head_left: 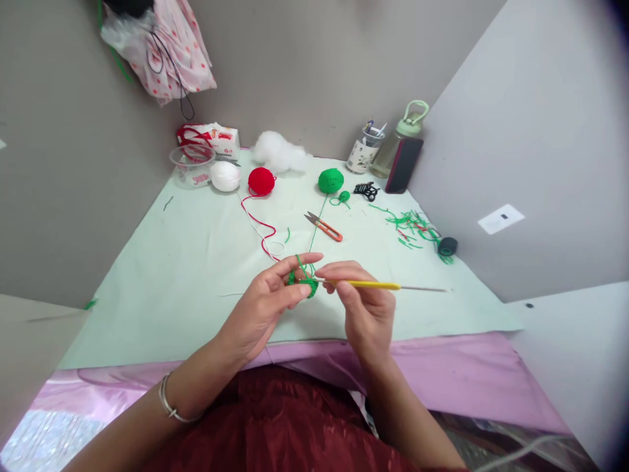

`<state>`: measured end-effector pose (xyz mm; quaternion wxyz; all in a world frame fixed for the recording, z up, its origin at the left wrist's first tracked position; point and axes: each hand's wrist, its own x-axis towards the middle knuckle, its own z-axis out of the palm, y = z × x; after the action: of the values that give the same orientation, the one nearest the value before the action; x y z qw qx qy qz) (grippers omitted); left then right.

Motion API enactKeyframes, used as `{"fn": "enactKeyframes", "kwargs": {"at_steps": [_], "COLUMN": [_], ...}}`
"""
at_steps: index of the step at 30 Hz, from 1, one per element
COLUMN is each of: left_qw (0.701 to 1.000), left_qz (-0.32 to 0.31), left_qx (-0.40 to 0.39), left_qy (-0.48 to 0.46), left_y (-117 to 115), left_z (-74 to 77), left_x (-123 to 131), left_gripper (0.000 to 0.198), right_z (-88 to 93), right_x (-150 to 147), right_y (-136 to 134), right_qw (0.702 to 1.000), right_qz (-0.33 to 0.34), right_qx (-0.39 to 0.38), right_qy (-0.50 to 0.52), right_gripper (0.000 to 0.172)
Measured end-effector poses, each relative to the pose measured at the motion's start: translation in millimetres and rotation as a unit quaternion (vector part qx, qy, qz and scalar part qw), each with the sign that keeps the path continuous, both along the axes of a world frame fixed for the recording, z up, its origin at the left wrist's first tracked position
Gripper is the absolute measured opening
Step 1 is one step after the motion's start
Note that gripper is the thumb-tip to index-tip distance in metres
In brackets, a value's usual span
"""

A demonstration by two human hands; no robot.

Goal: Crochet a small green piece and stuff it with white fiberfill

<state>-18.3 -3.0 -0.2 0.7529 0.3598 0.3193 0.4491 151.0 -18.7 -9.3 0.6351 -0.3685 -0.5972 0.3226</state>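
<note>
My left hand (272,295) pinches a small green crochet piece (309,287) between thumb and fingers. Green yarn loops over its raised index finger. In my right hand (366,305) is a crochet hook (373,284) with a yellow handle, held like a pen. The hook's tip meets the green piece, and its other thin metal end points right. From the piece a green strand runs back to a green yarn ball (331,181). Orange-handled thread snips (324,227) lie beside that strand, beyond both hands.
At the back are a red yarn ball (261,181), a white yarn ball (225,176), a clear plastic tub (192,172), white stuffing (280,152), a pen cup (363,154), a bottle (393,147) and a phone (405,165). Green yarn scraps (413,226) and black tape (447,246) lie right.
</note>
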Motion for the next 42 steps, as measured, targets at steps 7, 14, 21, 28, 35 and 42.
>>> {"fn": "enactKeyframes", "kwargs": {"at_steps": [7,14,21,28,35,42], "left_qw": [0.998,0.997,0.998,0.992,1.000,0.996], "left_qz": [0.031,0.005,0.040,-0.021,0.020,0.018], "left_qx": [0.035,0.066,0.045,-0.087,0.010,0.058], "left_qy": [0.053,0.042,0.034,-0.088,-0.010,0.062], "left_y": [3,-1,-6,3,0,-4], "left_z": [1.1,0.0,-0.2,-1.4,-1.7,-2.9], "left_x": [-8,-4,5,5,2,-1], "left_gripper": [0.042,0.039,0.038,0.040,0.035,0.030], "right_z": [3.5,0.9,-5.2,-15.1,-4.4,-8.0], "right_x": [2,4,-5,-1,-1,3], "right_y": [-6,2,-4,-7,1,5], "right_qw": [0.998,0.997,0.994,0.959,0.999,0.992], "right_qz": [-0.061,0.028,-0.030,-0.133,0.005,0.026], "right_qx": [0.020,-0.033,0.069,0.174,-0.007,-0.070], "right_qy": [-0.028,0.070,-0.085,-0.179,0.039,0.099], "right_gripper": [0.017,0.017,0.027,0.037,0.017,0.017]}}
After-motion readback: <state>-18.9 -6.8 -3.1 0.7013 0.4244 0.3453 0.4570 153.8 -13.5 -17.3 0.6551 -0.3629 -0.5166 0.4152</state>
